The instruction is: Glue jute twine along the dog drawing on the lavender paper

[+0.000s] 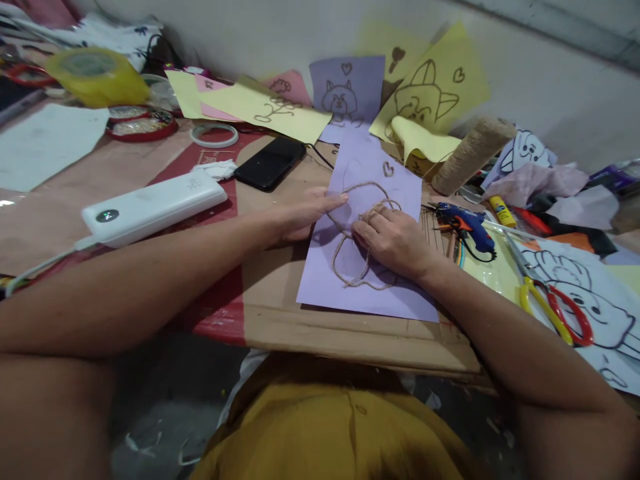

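Observation:
A sheet of purple paper (327, 290) lies in front of me, with a heart drawn near its top. Brown twine (336, 267) is laid across it in loose loops. My left hand (306, 213) rests at the sheet's left edge, its thumb stretched out over the paper and touching the twine; its other fingers are partly hidden. On the right part of the sheet, my right hand (395, 240) has its fingers bent and pressed together on the twine, hiding part of the loops. A roll of twine (473, 157) leans at the back right.
Left are a white power bank (155, 205), a black phone (271, 163) and a tape roll (214, 135). Right are a blue glue gun (465, 225), scissors (555, 307) and a glue stick (501, 211). Drawings on yellow paper (425, 93) lean against the wall.

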The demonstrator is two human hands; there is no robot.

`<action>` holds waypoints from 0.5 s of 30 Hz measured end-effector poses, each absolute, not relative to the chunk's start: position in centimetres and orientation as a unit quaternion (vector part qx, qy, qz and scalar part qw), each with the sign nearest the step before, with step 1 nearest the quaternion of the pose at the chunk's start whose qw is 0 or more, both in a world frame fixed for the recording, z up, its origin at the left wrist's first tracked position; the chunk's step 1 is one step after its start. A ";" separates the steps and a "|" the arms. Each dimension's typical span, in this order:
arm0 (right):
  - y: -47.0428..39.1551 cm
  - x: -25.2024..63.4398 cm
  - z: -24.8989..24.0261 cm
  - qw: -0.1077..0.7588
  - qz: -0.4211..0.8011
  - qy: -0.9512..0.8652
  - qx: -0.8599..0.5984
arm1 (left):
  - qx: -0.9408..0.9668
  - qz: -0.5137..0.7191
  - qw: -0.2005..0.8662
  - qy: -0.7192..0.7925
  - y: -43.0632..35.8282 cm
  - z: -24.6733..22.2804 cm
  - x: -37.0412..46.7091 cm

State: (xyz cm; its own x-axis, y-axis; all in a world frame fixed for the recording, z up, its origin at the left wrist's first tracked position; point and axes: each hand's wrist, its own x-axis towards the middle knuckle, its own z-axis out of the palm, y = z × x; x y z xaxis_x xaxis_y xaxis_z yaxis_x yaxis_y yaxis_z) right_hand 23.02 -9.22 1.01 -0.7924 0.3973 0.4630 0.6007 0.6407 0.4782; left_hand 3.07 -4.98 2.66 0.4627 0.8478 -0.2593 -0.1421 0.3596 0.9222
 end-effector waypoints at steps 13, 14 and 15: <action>-9.2 24.2 0.1 0.280 -0.169 -0.879 -0.347 | 0.463 0.333 0.718 0.400 -4.2 1.8 2.6; -9.2 24.2 0.1 0.276 -0.180 -0.880 -0.342 | 0.464 0.333 0.717 0.400 -4.2 1.8 2.6; -9.2 24.1 0.1 0.271 -0.192 -0.882 -0.335 | 0.467 0.333 0.716 0.399 -4.2 1.9 2.6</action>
State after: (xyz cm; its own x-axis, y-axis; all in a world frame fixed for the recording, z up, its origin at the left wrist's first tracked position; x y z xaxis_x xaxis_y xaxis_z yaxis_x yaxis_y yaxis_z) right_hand 24.08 -9.22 0.14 -0.6293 0.4870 0.6057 0.6946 0.7020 0.1573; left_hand 2.60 -4.20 1.86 0.4603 0.8488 -0.2599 -0.1050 0.3428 0.9335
